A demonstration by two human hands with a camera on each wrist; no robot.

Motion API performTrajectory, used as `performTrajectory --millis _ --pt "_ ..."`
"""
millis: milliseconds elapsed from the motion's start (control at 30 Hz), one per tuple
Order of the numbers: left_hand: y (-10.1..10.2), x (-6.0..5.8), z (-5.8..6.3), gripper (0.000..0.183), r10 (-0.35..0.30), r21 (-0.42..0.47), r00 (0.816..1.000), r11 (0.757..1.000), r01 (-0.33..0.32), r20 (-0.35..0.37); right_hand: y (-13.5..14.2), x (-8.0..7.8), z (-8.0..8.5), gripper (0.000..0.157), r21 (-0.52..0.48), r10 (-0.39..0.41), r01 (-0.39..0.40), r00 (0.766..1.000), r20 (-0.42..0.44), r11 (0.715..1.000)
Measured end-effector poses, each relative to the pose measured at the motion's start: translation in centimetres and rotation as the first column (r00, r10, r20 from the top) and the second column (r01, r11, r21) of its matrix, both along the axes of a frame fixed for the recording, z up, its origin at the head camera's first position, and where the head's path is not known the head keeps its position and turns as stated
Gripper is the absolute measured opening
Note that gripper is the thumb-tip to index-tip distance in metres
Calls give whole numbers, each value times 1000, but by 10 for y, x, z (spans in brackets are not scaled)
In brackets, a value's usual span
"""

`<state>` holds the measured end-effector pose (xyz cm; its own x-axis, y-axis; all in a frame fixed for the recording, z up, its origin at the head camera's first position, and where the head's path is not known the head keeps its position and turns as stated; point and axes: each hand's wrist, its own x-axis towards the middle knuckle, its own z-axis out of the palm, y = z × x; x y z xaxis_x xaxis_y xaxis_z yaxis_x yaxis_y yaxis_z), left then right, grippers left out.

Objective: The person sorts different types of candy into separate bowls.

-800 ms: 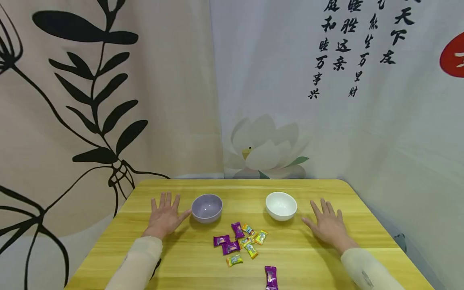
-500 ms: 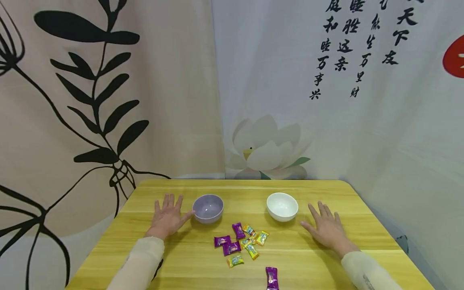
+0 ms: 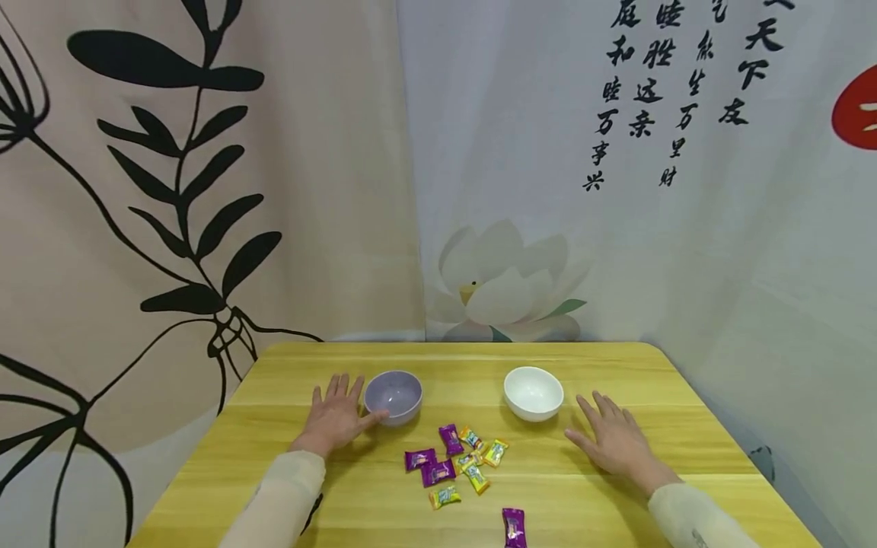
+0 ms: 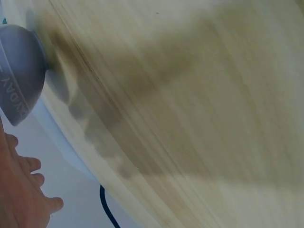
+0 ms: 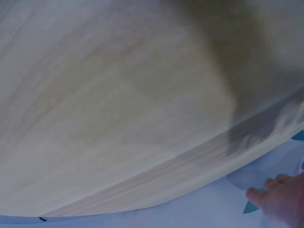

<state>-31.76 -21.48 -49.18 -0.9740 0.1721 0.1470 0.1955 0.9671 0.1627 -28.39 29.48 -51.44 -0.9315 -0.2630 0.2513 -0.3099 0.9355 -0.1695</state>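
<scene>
My left hand [image 3: 336, 420] is at the near left side of a purple-grey bowl [image 3: 393, 397], fingers spread and thumb overlapping the bowl's lower front in the head view. In the left wrist view that bowl [image 4: 21, 66] shows pale lettering, with the left hand [image 4: 21, 190] below it. To the right of a white bowl [image 3: 534, 393], my right hand [image 3: 613, 438] is held with fingers extended, apart from the bowl and holding nothing. Only part of the right hand [image 5: 285, 197] shows in the right wrist view. Purple-wrapped candies [image 3: 438, 472] and yellow-wrapped candies [image 3: 476, 478] lie in a loose cluster between the hands.
A single purple-wrapped candy [image 3: 514, 528] lies apart near the front of the wooden table [image 3: 575, 487]. Behind the table's far edge hangs a cloth backdrop [image 3: 342, 190] printed with plants and writing. Both bowls stand towards the far side.
My left hand has moved right, bringing its thumb in front of the purple-grey bowl. The right hand has shifted slightly left and nearer. Bowls and candies stay in place.
</scene>
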Motion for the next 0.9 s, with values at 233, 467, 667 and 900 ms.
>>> performTrajectory --millis 233,467,667,900 --pt "4 -1 0 106 -16 46 1000 999 15 21 -7 9 -4 74 -9 92 -92 996 -20 996" --pt "9 -4 -2 105 2 77 999 997 -6 49 -18 17 -9 74 -5 166 -166 986 -27 986" --pt "11 -3 -3 107 16 127 996 992 -28 93 -27 22 -13 71 -4 202 -202 979 -25 979" --pt "11 -1 -1 106 30 143 991 988 -49 127 -39 33 -12 71 -17 284 -284 959 10 959"
